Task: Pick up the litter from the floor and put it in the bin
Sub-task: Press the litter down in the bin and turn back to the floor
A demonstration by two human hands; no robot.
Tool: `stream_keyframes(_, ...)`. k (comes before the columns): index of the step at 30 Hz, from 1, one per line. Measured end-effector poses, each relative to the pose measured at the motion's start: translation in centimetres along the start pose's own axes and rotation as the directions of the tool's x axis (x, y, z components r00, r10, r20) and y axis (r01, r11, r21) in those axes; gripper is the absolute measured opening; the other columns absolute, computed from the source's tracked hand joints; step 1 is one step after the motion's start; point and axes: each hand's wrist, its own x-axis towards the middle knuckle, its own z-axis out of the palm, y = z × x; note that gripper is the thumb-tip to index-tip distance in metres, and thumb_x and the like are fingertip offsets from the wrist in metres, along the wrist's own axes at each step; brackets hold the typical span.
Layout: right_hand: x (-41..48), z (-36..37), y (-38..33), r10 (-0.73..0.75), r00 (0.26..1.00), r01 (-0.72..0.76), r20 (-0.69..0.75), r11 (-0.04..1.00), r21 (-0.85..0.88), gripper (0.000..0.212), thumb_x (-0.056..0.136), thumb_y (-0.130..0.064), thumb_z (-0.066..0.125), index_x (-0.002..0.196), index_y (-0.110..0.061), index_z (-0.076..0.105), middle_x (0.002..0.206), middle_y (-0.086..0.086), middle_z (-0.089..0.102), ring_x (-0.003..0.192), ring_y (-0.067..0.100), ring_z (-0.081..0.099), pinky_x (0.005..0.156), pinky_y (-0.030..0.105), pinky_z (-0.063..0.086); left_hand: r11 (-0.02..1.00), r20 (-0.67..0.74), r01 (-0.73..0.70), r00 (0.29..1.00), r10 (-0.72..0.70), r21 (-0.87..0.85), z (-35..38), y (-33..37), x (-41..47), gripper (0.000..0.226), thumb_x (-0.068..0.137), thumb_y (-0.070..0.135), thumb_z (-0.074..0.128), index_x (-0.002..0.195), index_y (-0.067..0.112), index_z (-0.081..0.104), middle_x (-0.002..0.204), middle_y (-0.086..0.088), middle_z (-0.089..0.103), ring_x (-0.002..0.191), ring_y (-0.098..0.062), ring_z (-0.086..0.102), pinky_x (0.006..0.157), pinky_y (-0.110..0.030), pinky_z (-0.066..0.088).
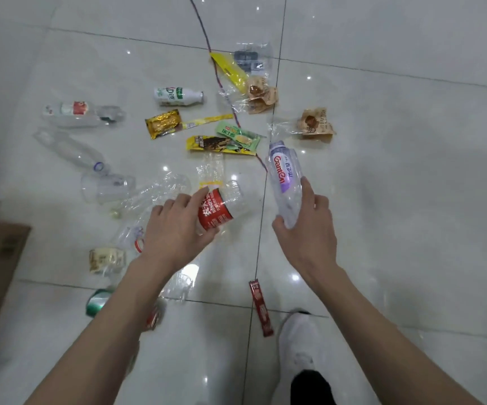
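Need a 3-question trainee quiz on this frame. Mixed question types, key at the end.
1. Multiple choice: what does the right hand hold?
A) purple-label bottle
B) a sponge
C) a spoon
2. True or false: the left hand grips the red-label bottle.
3. Fill in: the long red sachet lies on the floor beside a ___ shoe.

Key: 1 A; 2 true; 3 white.
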Motion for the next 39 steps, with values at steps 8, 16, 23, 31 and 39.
stream_keyframes(8,-12.0,-17.0,-6.3,0.158,0.981,-0.146,-0.116,0.984,0.104,0.081,0.086,-0.038,0.063,0.151,-0.032,0.015,0.129,0.004,0.041,0.11,0.022,0.049,0.081,0.035,0.052,0.987,0.061,-0.141,0.987,0.146,-0.073,-16.3,8.4,-7.6,0.082,0.08,0.059,0.063,0.148,0.03,0.028,0.131,-0.004,0.055,0.116,-0.027,0.053,0.099,-0.044,0.037)
stream_keyframes(16,-26.0,-28.8,-8.2,0.347,0.895,-0.282,-0.281,0.927,0.247,0.083,0.085,-0.034,0.067,0.15,-0.033,0.016,0.129,0.004,0.043,0.108,0.019,0.051,0.081,0.034,0.054,0.953,0.118,-0.289,0.947,0.299,-0.097,-27.8,16.7,-17.8,0.081,0.081,0.06,0.062,0.147,0.028,0.027,0.125,-0.001,0.056,0.111,-0.024,0.055,0.096,-0.041,0.04)
stream_keyframes(23,-38.5,-34.5,-3.6,0.559,0.739,-0.448,-0.376,0.824,0.345,0.085,0.086,-0.032,0.068,0.152,-0.031,0.015,0.13,0.002,0.04,0.112,0.018,0.048,0.084,0.035,0.054,0.86,0.244,-0.493,0.825,0.51,-0.132,-27.7,25.9,-25.8,0.081,0.08,0.057,0.065,0.145,0.023,0.032,0.118,-0.004,0.057,0.104,-0.027,0.058,0.088,-0.044,0.046)
stream_keyframes(31,-55.6,-35.8,6.8,0.753,0.476,-0.606,-0.454,0.655,0.451,0.079,0.085,-0.034,0.068,0.15,-0.027,0.023,0.129,0.003,0.045,0.11,0.018,0.051,0.084,0.032,0.052,0.717,0.383,-0.68,0.627,0.678,-0.154,-20.0,37.9,-38.9,0.078,0.081,0.06,0.062,0.144,0.026,0.03,0.122,-0.002,0.057,0.107,-0.024,0.058,0.092,-0.045,0.046)
stream_keyframes(39,-77.7,-33.4,16.3,0.883,0.201,-0.645,-0.424,0.445,0.621,0.084,0.085,-0.029,0.068,0.152,-0.031,0.017,0.132,0.005,0.04,0.115,0.02,0.048,0.093,0.033,0.049,0.587,0.474,-0.785,0.447,0.759,-0.198,-11.2,45.6,-59.8,0.075,0.081,0.057,0.064,0.141,0.025,0.033,0.118,-0.003,0.057,0.104,-0.025,0.059,0.089,-0.049,0.049)
